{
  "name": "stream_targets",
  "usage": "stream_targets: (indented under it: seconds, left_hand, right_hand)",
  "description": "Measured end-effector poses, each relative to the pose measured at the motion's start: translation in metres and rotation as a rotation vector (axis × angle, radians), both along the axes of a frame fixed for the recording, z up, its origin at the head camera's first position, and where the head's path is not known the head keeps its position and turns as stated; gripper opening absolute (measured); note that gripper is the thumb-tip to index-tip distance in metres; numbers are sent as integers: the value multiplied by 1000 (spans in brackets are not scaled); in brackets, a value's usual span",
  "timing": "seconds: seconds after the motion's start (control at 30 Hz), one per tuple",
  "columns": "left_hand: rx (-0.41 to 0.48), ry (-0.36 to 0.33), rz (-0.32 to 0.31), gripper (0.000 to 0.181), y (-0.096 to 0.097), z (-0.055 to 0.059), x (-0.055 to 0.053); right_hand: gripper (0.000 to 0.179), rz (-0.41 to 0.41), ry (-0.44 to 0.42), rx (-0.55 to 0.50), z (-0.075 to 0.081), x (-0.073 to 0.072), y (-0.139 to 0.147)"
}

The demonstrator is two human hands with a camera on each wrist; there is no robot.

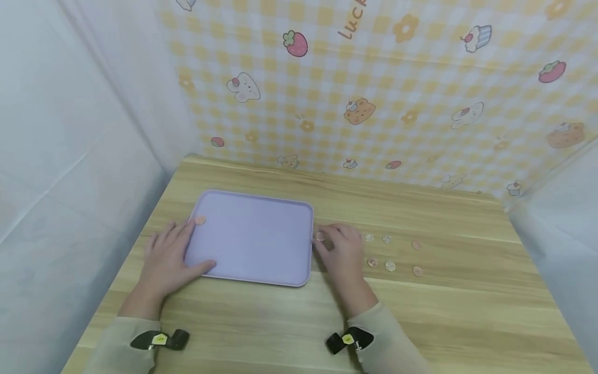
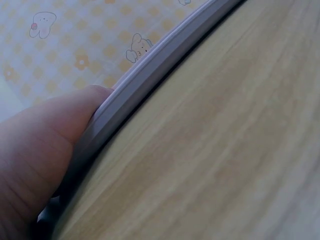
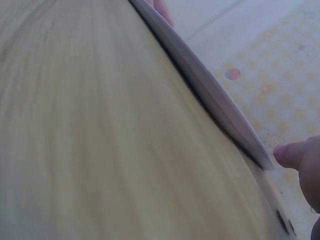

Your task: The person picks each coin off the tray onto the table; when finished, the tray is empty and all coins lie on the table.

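A flat lilac tray (image 1: 254, 239) lies on the wooden table. My left hand (image 1: 168, 259) rests at its left side, fingers along the rim and thumb over the near edge. By those fingertips, a copper-coloured coin (image 1: 200, 220) is inside the tray at its left edge. Just outside the right rim, my right hand (image 1: 343, 252) pinches another coin (image 1: 320, 236) between thumb and fingers. In the right wrist view, the thumb (image 3: 290, 152) shows near the end of the tray's rim; in the left wrist view, the left thumb (image 2: 75, 112) is against the tray wall.
Right of my right hand, several coins lie in two loose rows on the table, among them a silvery one (image 1: 390, 266) and a coppery one (image 1: 418, 271). A yellow checked cloth (image 1: 327, 78) hangs behind the table's far edge. White sheets (image 1: 70, 130) flank both sides.
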State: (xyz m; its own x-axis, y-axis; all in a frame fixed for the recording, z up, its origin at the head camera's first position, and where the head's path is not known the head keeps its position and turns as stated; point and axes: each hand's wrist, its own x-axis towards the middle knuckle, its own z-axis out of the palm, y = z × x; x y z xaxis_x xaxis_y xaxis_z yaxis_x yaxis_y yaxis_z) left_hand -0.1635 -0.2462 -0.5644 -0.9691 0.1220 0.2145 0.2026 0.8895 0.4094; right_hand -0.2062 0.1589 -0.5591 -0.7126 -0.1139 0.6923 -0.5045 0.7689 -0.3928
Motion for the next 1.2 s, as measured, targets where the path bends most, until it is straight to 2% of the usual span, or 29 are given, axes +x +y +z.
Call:
stream_targets:
  seconds: [0.23, 0.43, 0.57, 0.77, 0.87, 1.0, 1.2]
  left_hand:
    - [0, -3, -8, 118, 2, 0, -1]
    - [2, 0, -8, 118, 2, 0, -2]
    - [5, 2, -14, 118, 2, 1, -2]
    - [6, 2, -16, 117, 1, 2, -2]
    - [6, 0, -16, 117, 1, 1, -3]
    - [6, -3, -18, 116, 2, 0, -3]
    - [2, 4, -13, 115, 0, 0, -1]
  right_hand:
    - [27, -77, 50, -1, -4, -1, 47]
    - [30, -136, 16, -29, -4, 0, 91]
    - [32, -229, -70, -59, -6, 6, 121]
    - [32, -390, -259, -132, 0, 16, 167]
    - [36, -489, -350, -130, 4, 21, 194]
    - [39, -604, -442, -67, 4, 28, 225]
    - [41, -655, -511, -99, 3, 31, 247]
